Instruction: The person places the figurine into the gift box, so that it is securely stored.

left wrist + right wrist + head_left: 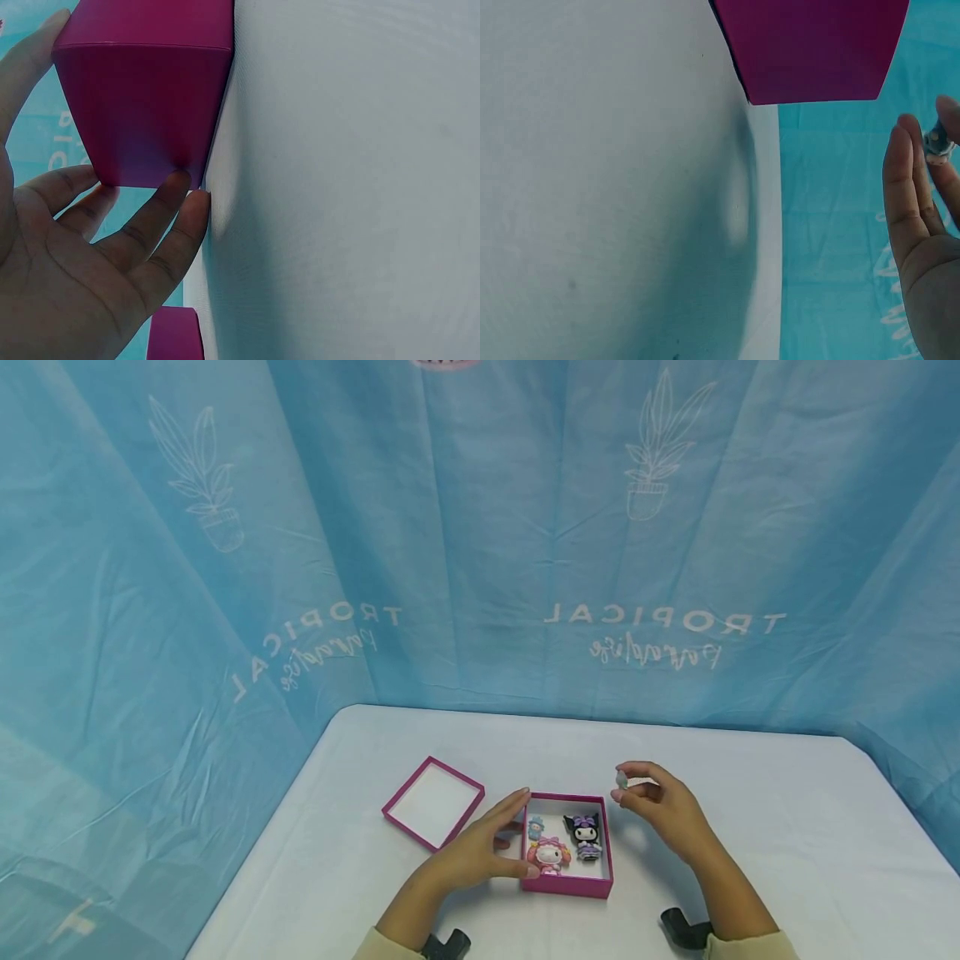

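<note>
One box (567, 887), three figurines (586, 837) inside; one lid (433, 803) toward worktop (750, 810)'s back-left corner. My left hand (474, 855) grips box; right hand (666, 806), apart, pinches one trinket (622, 779).

The head view looks forward and down from above the counter (787, 827); both wrist views, low, close and rolled sideways, share the magenta box (146, 112), left's at eleven o'clock, right's at one.

Tiny figurine (622, 779) in right hand (667, 810): way too small to make out, partly hidden by grip in right wrist view. Box (146, 105) chopped by top edge, both wrist views. Lid (175, 334) cut off at bottom, left wrist.
</note>
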`<action>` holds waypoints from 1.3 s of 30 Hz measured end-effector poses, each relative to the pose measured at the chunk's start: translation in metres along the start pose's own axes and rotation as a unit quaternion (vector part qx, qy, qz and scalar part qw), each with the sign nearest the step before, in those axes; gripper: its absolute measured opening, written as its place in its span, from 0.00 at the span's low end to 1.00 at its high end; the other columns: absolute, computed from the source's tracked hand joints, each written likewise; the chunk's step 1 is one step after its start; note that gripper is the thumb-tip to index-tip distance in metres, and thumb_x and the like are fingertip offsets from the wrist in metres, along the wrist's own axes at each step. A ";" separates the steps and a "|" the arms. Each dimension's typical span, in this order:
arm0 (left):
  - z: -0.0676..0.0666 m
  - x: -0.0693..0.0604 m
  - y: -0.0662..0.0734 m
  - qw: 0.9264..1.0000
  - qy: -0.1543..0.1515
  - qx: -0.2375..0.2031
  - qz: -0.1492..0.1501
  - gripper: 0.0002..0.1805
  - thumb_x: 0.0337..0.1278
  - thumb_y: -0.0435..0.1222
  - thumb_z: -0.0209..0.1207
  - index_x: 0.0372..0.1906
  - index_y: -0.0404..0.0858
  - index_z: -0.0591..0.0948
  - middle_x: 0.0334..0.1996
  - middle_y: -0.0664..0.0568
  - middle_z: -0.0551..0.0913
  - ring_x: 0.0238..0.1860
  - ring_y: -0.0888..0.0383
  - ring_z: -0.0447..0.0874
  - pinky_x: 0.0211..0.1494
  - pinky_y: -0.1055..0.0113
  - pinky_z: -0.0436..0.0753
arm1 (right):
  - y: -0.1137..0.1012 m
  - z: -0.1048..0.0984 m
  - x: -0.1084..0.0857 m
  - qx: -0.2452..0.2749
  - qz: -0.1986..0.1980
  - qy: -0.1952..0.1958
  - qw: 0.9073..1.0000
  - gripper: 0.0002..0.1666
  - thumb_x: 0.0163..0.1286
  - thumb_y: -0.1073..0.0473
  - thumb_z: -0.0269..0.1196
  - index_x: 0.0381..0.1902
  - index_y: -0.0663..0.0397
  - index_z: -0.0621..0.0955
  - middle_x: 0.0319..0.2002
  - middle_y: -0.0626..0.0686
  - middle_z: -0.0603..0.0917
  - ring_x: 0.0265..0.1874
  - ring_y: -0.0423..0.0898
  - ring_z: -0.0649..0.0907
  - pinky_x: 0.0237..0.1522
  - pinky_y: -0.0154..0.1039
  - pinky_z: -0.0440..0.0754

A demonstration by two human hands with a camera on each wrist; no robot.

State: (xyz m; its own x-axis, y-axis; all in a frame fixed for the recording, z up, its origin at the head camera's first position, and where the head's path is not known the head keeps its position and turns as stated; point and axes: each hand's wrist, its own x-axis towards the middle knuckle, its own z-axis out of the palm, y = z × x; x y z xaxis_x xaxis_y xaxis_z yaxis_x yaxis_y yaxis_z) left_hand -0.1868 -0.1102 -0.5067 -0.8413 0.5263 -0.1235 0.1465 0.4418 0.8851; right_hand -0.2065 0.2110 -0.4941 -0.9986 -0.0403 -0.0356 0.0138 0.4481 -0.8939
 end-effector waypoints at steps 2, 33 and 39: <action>0.000 0.000 0.000 1.000 0.000 0.000 0.001 0.57 0.47 0.50 0.76 0.79 0.69 0.52 0.83 0.60 0.48 0.73 0.51 0.69 0.73 0.53 0.77 | 0.000 0.001 -0.001 0.004 -0.001 -0.003 1.000 0.34 0.60 0.35 0.71 0.61 0.38 0.78 0.48 0.53 0.88 0.48 0.49 0.87 0.53 0.40 0.87; 0.001 0.000 0.000 1.000 0.001 0.008 0.001 0.58 0.47 0.50 0.76 0.80 0.67 0.53 0.83 0.60 0.49 0.73 0.51 0.70 0.72 0.54 0.77 | -0.009 0.017 -0.010 0.009 -0.074 -0.031 0.997 0.25 0.66 0.60 0.70 0.60 0.39 0.80 0.42 0.56 0.82 0.33 0.45 0.83 0.34 0.39 0.88; 0.001 0.000 0.001 1.000 0.002 0.010 -0.001 0.58 0.46 0.50 0.76 0.80 0.66 0.53 0.83 0.60 0.49 0.73 0.51 0.70 0.72 0.53 0.77 | -0.012 0.019 -0.012 0.026 -0.079 -0.047 0.995 0.23 0.68 0.57 0.69 0.59 0.39 0.80 0.36 0.55 0.80 0.31 0.45 0.83 0.34 0.38 0.88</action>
State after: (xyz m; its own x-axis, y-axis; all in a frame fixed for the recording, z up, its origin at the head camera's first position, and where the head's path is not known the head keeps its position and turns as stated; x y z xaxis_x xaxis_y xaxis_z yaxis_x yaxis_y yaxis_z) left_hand -0.1860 -0.1098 -0.5061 -0.8434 0.5227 -0.1246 0.1545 0.4580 0.8754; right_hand -0.1938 0.1892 -0.4914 -0.9790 -0.1921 0.0676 -0.1382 0.3829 -0.9134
